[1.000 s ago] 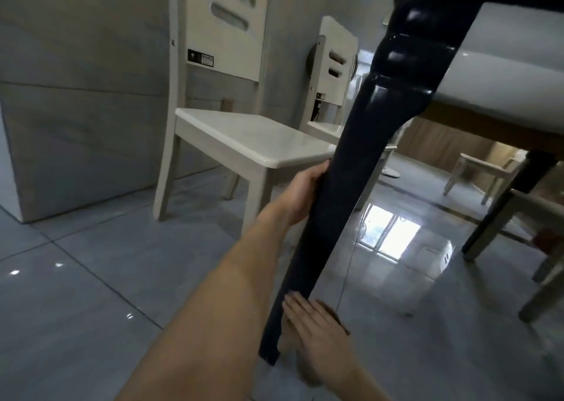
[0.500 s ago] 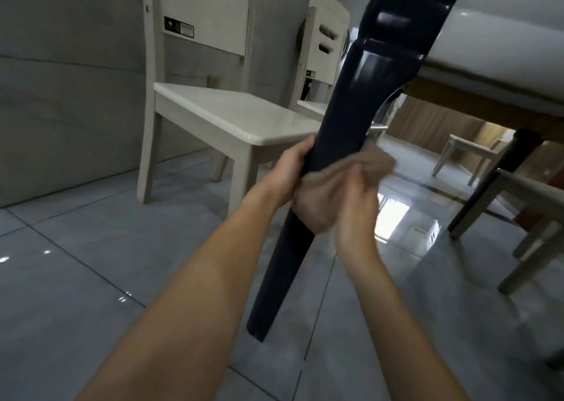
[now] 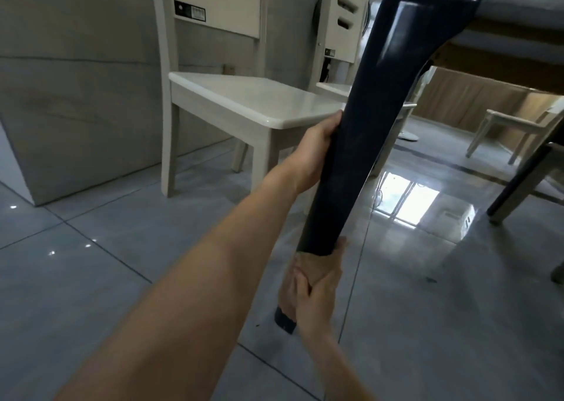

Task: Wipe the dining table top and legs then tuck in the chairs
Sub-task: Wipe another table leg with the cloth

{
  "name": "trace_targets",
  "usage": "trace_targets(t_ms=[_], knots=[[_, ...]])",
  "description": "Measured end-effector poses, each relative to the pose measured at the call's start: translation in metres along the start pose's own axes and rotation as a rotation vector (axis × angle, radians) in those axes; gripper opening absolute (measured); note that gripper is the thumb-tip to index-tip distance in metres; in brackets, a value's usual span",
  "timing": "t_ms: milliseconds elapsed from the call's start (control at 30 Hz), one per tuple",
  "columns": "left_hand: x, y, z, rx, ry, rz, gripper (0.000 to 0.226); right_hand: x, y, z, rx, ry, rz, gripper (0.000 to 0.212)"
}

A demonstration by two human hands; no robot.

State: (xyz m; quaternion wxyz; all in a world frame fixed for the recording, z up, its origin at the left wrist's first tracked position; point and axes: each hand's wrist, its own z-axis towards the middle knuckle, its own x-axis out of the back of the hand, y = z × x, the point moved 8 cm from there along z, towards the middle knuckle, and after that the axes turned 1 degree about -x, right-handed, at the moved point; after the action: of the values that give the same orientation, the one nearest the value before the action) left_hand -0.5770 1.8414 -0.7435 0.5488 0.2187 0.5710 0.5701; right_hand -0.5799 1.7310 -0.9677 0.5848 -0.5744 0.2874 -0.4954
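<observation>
A glossy dark blue table leg [image 3: 363, 144] slants down from the white table top [image 3: 525, 19] at the upper right to the floor. My left hand [image 3: 314, 153] grips the leg at mid height from the left side. My right hand [image 3: 314, 290] is wrapped around the leg close to its foot, pressing a beige cloth [image 3: 308, 268] against it. Most of the cloth is hidden under my fingers. A white chair [image 3: 244, 95] stands just left of the leg, pulled out from the table.
A second white chair [image 3: 341, 34] stands behind the first, near the grey wall [image 3: 76, 80]. More chairs [image 3: 503, 129] and another dark table leg [image 3: 525, 174] show under the table at the right. The grey tiled floor [image 3: 427, 278] is shiny.
My right hand with the cloth has slid down the leg from mid height to near the foot. My left hand keeps its grip at mid height.
</observation>
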Motion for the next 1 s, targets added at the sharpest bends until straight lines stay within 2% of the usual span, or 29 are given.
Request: trace_targets(t_ms=[67,167,267,333,400,533,600,733,833,900,967,1000], knots=[[-0.002,0.001,-0.002,-0.002,0.000,0.002,0.040,-0.006,0.025,-0.008,-0.026,-0.017,0.041,0.082],[-0.002,0.003,-0.002,-0.009,0.001,0.013,0.041,-0.008,0.073,-0.020,-0.187,-0.113,0.046,0.078],[-0.002,0.002,-0.004,-0.028,0.022,-0.002,0.039,0.008,0.096,-0.032,-0.321,-0.250,0.105,0.058],[-0.004,0.004,-0.009,-0.069,0.073,0.032,0.039,0.031,0.089,-0.033,-0.389,-0.221,0.183,0.039],[-0.005,0.007,-0.012,-0.113,0.157,0.070,0.040,0.060,0.072,-0.029,-0.384,-0.175,0.251,0.027],[-0.002,0.003,-0.025,-0.136,0.325,0.212,0.039,0.112,0.010,-0.025,-0.239,-0.256,0.289,0.009],[-0.004,-0.002,-0.038,-0.164,0.367,0.309,0.038,0.139,-0.014,-0.024,-0.189,-0.247,0.287,0.009],[-0.009,-0.018,-0.104,-0.214,0.579,0.525,0.028,0.183,-0.040,-0.035,-0.205,-0.201,0.293,0.013],[-0.012,-0.043,-0.161,-0.006,0.623,0.686,0.018,0.213,-0.056,-0.050,-0.267,-0.117,0.292,0.012],[-0.022,-0.061,-0.212,0.099,0.545,0.788,0.017,0.226,-0.063,-0.076,-0.262,-0.095,0.237,0.008],[-0.069,-0.023,-0.270,0.435,0.535,0.862,0.018,0.286,-0.112,-0.116,-0.507,-0.108,0.193,0.007],[-0.074,-0.032,-0.295,0.526,0.494,0.861,0.013,0.294,-0.112,-0.134,-0.498,-0.106,0.184,0.011]])
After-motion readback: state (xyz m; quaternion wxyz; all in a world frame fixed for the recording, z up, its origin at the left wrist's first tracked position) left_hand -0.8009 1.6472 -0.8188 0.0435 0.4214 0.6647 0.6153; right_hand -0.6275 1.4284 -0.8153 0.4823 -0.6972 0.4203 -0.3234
